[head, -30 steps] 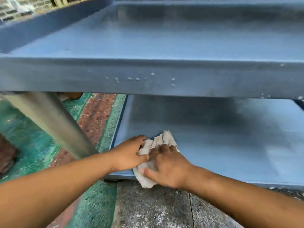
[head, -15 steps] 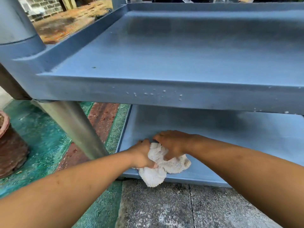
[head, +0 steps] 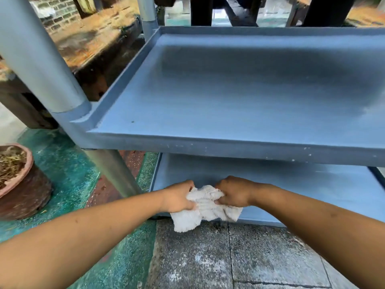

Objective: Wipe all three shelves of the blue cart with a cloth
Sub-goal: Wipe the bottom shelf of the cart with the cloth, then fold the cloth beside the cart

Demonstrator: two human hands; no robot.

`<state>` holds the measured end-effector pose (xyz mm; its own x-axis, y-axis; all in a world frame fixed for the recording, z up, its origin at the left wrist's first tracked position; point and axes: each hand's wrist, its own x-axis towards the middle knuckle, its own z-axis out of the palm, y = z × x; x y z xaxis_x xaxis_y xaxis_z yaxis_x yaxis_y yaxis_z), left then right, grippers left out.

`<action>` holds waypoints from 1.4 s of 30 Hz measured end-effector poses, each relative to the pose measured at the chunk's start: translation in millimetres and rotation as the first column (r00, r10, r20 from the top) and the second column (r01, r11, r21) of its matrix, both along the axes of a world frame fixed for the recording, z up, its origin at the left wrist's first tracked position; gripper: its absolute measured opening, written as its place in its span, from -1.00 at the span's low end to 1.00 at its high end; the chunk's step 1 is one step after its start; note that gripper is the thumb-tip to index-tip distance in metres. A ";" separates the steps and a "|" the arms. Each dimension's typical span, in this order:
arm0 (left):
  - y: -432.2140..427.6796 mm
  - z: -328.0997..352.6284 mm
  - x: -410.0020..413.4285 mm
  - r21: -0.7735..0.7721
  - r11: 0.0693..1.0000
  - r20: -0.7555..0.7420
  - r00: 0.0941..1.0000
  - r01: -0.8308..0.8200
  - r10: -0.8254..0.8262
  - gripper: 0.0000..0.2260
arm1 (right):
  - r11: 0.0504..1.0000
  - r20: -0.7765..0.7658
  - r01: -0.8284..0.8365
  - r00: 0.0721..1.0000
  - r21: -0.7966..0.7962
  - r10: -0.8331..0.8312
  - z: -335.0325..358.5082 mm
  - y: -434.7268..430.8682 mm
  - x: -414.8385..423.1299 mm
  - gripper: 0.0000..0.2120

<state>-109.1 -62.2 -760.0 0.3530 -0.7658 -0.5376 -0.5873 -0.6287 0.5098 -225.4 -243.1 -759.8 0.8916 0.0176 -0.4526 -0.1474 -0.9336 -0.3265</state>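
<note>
**Where is the cloth?**
One crumpled white terry cloth (head: 205, 207) hangs over the front edge of the lower blue plastic shelf (head: 291, 184), near its front-left corner. Your left hand (head: 177, 198) and right hand (head: 234, 192) both grip it, fingers curled into its folds.

**Which step is this?**
Likely bunching the cloth to wipe this shelf. Next, press it flat and sweep rightward. Two shelves show, counting the upper blue tray shelf (head: 229, 90).

a nubby white terry cloth (head: 205, 207) is seen against matt blue plastic shelves (head: 229, 140), smooth grey metal posts (head: 41, 59) and rough speckled stone paving (head: 208, 257).
</note>
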 end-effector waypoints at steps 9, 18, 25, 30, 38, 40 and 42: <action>43.7 159.4 -35.4 -0.055 0.979 0.284 0.944 0.194 -0.171 -0.76 | 0.976 0.178 0.202 0.961 0.084 -0.214 146.4 41.5 -61.8 -0.84; 98.4 386.6 -74.7 -0.004 0.915 0.456 0.815 0.403 -0.357 -0.73 | 0.920 0.146 0.313 0.924 0.238 -0.352 355.0 85.3 -117.5 -0.87; 113.9 570.9 -96.2 -0.149 0.939 0.387 0.892 0.310 -0.233 -0.64 | 0.905 0.210 0.281 0.910 0.320 -0.357 559.7 78.3 -147.3 -0.87; 98.1 677.6 -104.0 -0.255 0.965 0.188 0.982 0.060 -0.012 -0.69 | 0.888 0.245 0.291 0.888 0.355 -0.389 666.2 63.2 -153.8 -0.87; 72.1 750.8 -105.6 -0.329 0.934 0.114 0.976 -0.139 0.186 -0.68 | 0.932 0.374 0.187 0.878 0.310 -0.300 740.2 1.4 -126.1 -0.77; 67.1 761.1 -100.0 -0.311 0.940 0.120 0.976 -0.138 0.183 -0.68 | 0.933 0.388 0.156 0.878 0.324 -0.282 745.5 -4.5 -115.0 -0.81; 66.6 770.1 -93.9 -0.332 0.923 0.079 0.970 -0.193 0.231 -0.68 | 0.930 0.407 0.126 0.873 0.344 -0.268 750.3 -7.3 -102.5 -0.85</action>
